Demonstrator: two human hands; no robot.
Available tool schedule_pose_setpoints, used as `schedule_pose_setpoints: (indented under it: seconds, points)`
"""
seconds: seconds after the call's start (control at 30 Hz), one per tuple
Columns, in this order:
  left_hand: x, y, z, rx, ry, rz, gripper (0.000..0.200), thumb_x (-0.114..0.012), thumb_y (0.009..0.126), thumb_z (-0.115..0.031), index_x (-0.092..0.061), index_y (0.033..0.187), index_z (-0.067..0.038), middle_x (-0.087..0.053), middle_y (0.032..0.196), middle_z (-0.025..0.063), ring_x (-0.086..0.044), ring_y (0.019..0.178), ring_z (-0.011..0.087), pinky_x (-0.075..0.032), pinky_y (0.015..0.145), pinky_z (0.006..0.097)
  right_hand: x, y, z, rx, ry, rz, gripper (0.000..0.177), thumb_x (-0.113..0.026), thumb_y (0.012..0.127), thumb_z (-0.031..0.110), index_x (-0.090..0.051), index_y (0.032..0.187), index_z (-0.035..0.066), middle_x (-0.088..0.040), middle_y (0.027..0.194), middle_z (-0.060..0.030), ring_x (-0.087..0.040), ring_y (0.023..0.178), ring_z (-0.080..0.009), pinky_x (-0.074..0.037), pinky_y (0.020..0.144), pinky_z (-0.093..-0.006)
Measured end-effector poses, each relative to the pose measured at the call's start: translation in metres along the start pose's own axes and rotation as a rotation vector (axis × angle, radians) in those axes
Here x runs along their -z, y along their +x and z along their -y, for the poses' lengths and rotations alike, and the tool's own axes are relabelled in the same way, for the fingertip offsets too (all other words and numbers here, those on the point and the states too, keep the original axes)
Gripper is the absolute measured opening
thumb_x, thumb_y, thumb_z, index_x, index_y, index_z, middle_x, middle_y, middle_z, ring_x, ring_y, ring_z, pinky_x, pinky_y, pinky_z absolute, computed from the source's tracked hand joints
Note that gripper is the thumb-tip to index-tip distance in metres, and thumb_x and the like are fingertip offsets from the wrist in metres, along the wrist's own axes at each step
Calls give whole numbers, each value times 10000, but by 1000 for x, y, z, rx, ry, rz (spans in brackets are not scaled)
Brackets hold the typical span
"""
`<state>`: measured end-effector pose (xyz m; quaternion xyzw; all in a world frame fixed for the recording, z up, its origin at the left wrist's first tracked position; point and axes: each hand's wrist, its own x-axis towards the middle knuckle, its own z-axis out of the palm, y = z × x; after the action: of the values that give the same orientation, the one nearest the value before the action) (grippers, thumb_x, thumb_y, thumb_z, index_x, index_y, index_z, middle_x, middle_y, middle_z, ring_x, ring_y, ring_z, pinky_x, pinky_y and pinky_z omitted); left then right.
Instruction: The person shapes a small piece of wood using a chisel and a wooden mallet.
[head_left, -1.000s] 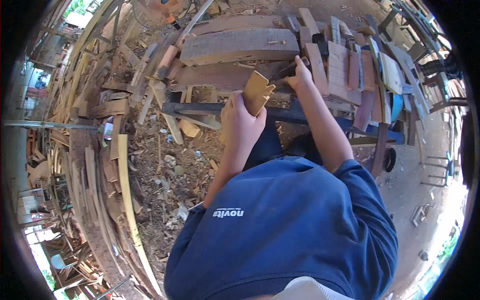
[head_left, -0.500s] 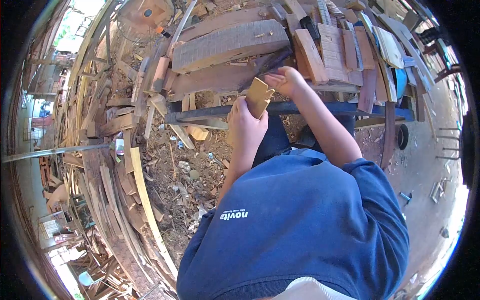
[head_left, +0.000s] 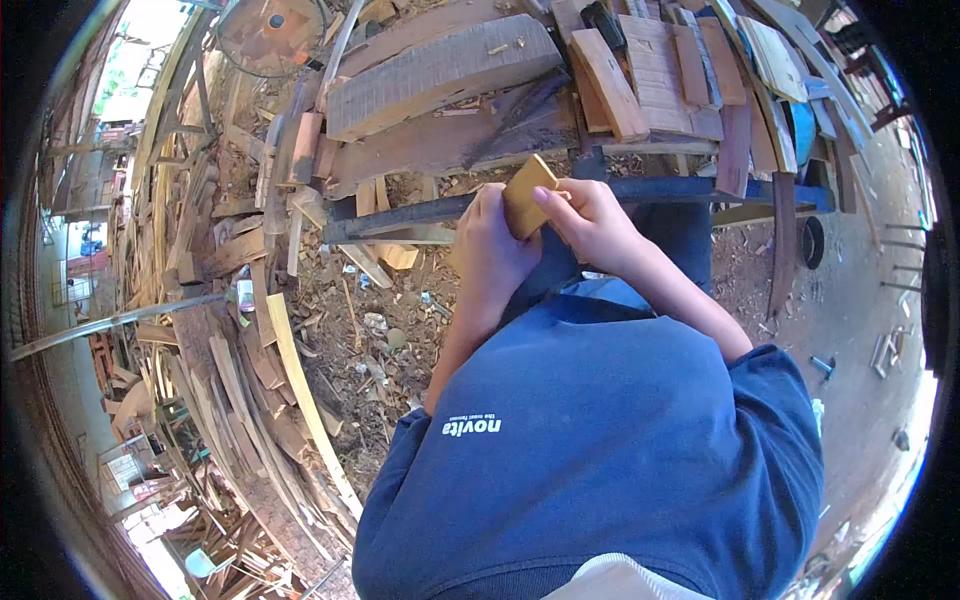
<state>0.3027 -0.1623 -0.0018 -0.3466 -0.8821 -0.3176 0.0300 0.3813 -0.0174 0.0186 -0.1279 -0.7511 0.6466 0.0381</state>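
Observation:
A small pale wooden piece [head_left: 524, 192] stands upright between both my hands, just in front of a dark blue metal bar [head_left: 700, 190]. My left hand [head_left: 490, 250] wraps around its lower part from the left. My right hand [head_left: 585, 215] closes on its right side, fingers over the face, hiding the notched edge. Both hands sit close to my chest, above my blue shirt.
A workbench of rough planks [head_left: 440, 70] and wood offcuts [head_left: 660, 70] lies beyond the bar. Scrap timber and curved strips [head_left: 300, 400] pile up on the left. Wood chips litter the dirt floor [head_left: 370, 330]. Bare concrete [head_left: 850, 300] lies at right.
My right hand drew back from the planks on the bench and came onto the wooden piece. The piece came down closer to my body, still in my left hand.

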Motion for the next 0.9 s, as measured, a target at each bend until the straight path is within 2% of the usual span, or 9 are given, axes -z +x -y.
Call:
schedule_pose_setpoints:
  seconds: [0.2, 0.3, 0.4, 0.53, 0.63, 0.7, 0.77, 0.87, 0.9]
  points:
    - [-7, -17, -17, 40, -333, 64, 369, -771, 735, -193, -523, 977, -67, -646, 836, 155, -673, 760, 330, -530, 649, 394, 7, -17, -7, 320, -47, 49, 399, -483, 983, 341, -599, 848, -15, -605, 666, -223, -619, 633, -410, -494, 608, -435]
    - [-24, -34, -8, 36, -500, 113, 362, -778, 749, -215, -530, 968, -71, -658, 834, 134, -686, 760, 248, -526, 653, 355, 10, -26, -14, 367, -143, 92, 401, -488, 977, 354, -603, 852, -10, -605, 675, -230, -613, 659, -440, -497, 619, -457]
    - [-54, -48, 8, 48, -505, 83, 377, -790, 742, -222, -520, 957, -70, -640, 805, 109, -664, 743, 194, -516, 646, 338, 6, -30, -17, 189, -211, 142, 353, -509, 977, 301, -585, 857, -21, -603, 677, -206, -619, 617, -364, -478, 582, -405]
    - [-107, -66, 46, 304, -818, 66, 393, -789, 738, -235, -495, 938, -70, -611, 773, 97, -635, 701, 200, -505, 634, 328, 1, -38, -16, 5, -236, 95, 388, -552, 963, 351, -608, 864, -20, -631, 688, -208, -649, 639, -362, -499, 601, -404]
    - [-118, -73, 50, 342, -756, 79, 405, -781, 740, -250, -482, 944, -69, -605, 777, 96, -629, 691, 218, -501, 631, 331, 7, -32, -20, -68, -432, 130, 401, -549, 961, 350, -622, 868, -33, -654, 731, -224, -658, 669, -373, -509, 627, -413]
    - [-107, -72, 39, 216, -557, 120, 403, -783, 738, -248, -486, 943, -69, -607, 790, 101, -635, 701, 227, -502, 633, 336, 7, -27, -28, -78, -416, 176, 407, -544, 960, 343, -625, 863, -44, -660, 745, -228, -659, 677, -379, -511, 634, -418]
    - [-132, -84, 70, 247, -721, 128, 395, -788, 735, -244, -499, 939, -69, -598, 791, 98, -624, 704, 209, -497, 631, 329, 10, -23, -34, -89, -400, 221, 413, -539, 959, 336, -627, 858, -55, -666, 759, -232, -659, 685, -385, -512, 642, -423]
    - [-139, -89, 85, 625, -1115, 400, 382, -788, 735, -236, -521, 953, -73, -587, 794, 92, -608, 712, 192, -491, 637, 319, 14, -20, -36, -105, -325, 325, 403, -539, 949, 323, -632, 861, -60, -664, 768, -238, -669, 707, -378, -515, 663, -425]
    - [-118, -79, 63, 326, -975, 329, 378, -788, 740, -234, -529, 966, -76, -585, 797, 86, -600, 717, 185, -489, 646, 314, 20, -18, -29, -144, -353, 416, 391, -547, 941, 322, -637, 871, -51, -665, 775, -240, -678, 718, -361, -517, 670, -421]
